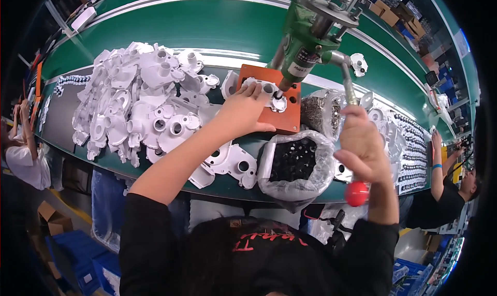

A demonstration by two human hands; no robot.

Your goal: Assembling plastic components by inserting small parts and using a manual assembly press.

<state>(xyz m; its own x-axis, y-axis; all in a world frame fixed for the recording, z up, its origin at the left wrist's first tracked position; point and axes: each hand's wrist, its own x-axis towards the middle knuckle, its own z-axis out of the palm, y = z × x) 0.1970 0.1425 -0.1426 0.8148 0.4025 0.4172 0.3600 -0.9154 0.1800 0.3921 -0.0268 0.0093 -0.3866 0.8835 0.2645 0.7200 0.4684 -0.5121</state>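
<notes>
Head view: our left hand (244,109) lay spread on a white plastic housing (279,105) atop the orange fixture (286,122); our right hand (365,148) gripped the press lever (349,90). Pressing looked underway; heaped housings (129,97): done or left, unclear.

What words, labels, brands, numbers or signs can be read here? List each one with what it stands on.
Wording is not copied out; only its places are given.
White rectangular label on the green metal lever press: dark print, not quoted.
Small dark plate just above that label: too small to read.
Red lettering on the black fabric shirt: distorted, not quoted.
</notes>
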